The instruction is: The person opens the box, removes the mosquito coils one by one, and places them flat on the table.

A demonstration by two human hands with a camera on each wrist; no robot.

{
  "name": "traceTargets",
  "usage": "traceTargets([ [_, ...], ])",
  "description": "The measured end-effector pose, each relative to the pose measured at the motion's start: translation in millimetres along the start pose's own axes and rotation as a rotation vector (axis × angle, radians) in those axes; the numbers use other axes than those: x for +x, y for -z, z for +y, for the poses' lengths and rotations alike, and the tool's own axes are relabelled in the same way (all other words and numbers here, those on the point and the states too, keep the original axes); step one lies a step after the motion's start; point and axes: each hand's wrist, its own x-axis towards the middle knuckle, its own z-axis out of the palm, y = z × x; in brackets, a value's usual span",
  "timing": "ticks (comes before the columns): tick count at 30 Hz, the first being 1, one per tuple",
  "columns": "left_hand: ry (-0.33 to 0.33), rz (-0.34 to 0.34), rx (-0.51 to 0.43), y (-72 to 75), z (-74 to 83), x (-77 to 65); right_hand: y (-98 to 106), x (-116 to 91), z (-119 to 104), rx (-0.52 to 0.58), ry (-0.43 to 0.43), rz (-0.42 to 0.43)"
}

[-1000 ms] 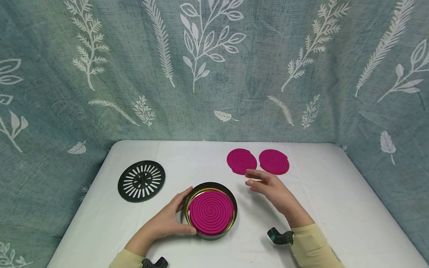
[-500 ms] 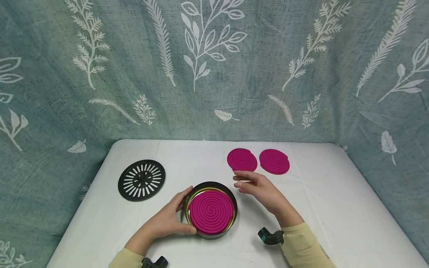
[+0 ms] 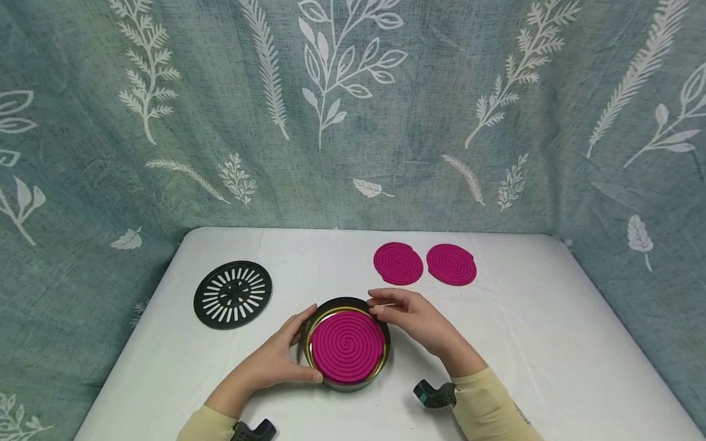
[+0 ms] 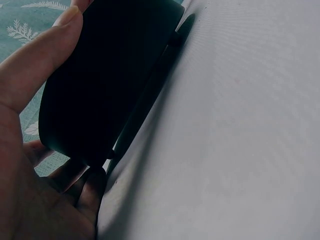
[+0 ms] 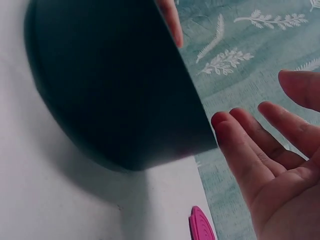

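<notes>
A round dark tin (image 3: pixel 355 387) with a gold inner rim stands on the table in the head view. Inside it lies a magenta mosquito coil (image 3: pixel 347 346). My left hand (image 3: pixel 273 367) grips the tin from the left, thumb at the near side and fingers round the far side. The tin's dark side (image 4: pixel 100 75) fills much of the left wrist view. My right hand (image 3: pixel 413 318) hovers at the tin's far right rim, fingers slightly bent and holding nothing. In the right wrist view its fingertips (image 5: pixel 222 125) are right beside the tin's edge.
Two more magenta coils, a left one (image 3: pixel 398 263) and a right one (image 3: pixel 451 264), lie side by side at the back of the white table (image 3: pixel 551 343). A black slotted lid (image 3: pixel 236 294) lies at the left. Behind the table hangs a leaf-patterned curtain (image 3: pixel 419 153).
My right hand has moved left from near the coils at the back to the tin's rim. The left hand and the tin have stayed in place.
</notes>
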Motion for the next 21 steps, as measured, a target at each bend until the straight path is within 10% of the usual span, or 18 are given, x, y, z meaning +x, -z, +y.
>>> traceTargets([
  [21,-0.006,-0.019,-0.019,1.1,-5.7,2.4,-25,-4,-5,-0.251,0.075,-0.133],
])
